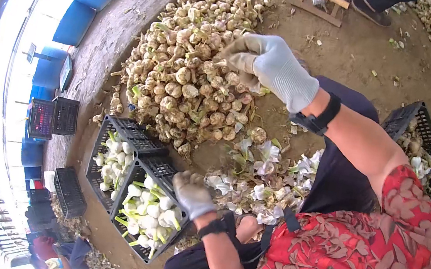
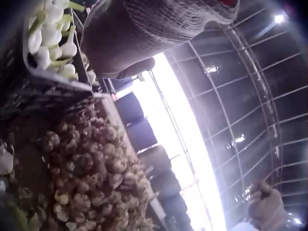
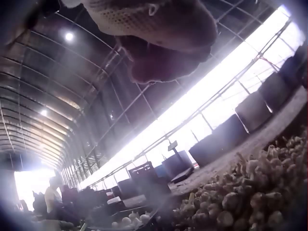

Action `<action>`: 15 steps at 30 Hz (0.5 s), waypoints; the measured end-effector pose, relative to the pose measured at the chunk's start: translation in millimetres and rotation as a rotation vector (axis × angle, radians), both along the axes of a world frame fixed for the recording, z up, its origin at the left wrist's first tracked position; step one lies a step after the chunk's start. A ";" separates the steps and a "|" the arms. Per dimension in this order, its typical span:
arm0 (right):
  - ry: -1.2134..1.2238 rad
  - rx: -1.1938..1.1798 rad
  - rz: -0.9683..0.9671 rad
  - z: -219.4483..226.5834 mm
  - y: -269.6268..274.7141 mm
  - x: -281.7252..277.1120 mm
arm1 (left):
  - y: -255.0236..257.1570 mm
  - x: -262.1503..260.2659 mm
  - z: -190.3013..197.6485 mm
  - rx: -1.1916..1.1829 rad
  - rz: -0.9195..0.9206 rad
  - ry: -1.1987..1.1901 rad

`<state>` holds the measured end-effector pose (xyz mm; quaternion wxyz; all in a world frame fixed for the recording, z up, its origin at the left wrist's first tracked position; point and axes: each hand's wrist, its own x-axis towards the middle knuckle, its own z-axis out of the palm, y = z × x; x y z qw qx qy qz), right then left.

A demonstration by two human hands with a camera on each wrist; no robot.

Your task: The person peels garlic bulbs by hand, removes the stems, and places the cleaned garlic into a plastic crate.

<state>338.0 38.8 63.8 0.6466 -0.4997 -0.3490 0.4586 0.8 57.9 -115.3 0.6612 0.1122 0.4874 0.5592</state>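
My left hand (image 1: 193,194), in a soiled pale glove, is at the near rim of a black crate (image 1: 126,244) of trimmed white garlic (image 1: 149,211); its fingers bend loosely with nothing seen in them. The left wrist view has this gloved hand (image 2: 144,38) beside the same garlic (image 2: 48,38). Raised over the near side of a heap of untrimmed garlic bulbs (image 1: 180,72) is my gloved right hand (image 1: 276,68). Its fingers curve loosely, and no object shows in them in the right wrist view, where the hand (image 3: 154,33) fills the top.
Beyond the first crate stands another crate (image 1: 134,132) of white garlic. Peeled skins and stalks (image 1: 264,181) litter the ground by my legs. Right of me is a black crate (image 1: 424,134); a low wooden stool (image 1: 318,3) and another person's shoe (image 1: 371,11) are at the top.
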 end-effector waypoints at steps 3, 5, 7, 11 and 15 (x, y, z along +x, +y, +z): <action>0.074 -0.150 -0.004 3.8 -6.4 7.3 | 13.6 64.1 -36.2 -0.100 -0.202 0.295; -0.044 -0.047 -0.011 -5.0 -2.5 17.5 | 16.3 97.5 -73.7 -0.123 -0.405 0.501; -0.109 0.006 -0.042 -7.7 0.8 19.2 | 17.7 114.3 -137.5 -0.035 -0.728 0.742; -0.236 -0.130 0.071 1.0 2.6 18.8 | -10.3 162.6 -201.5 0.431 -1.095 1.197; -0.428 -0.110 0.063 -9.5 6.1 11.0 | -16.8 189.8 -189.0 0.266 -1.117 1.028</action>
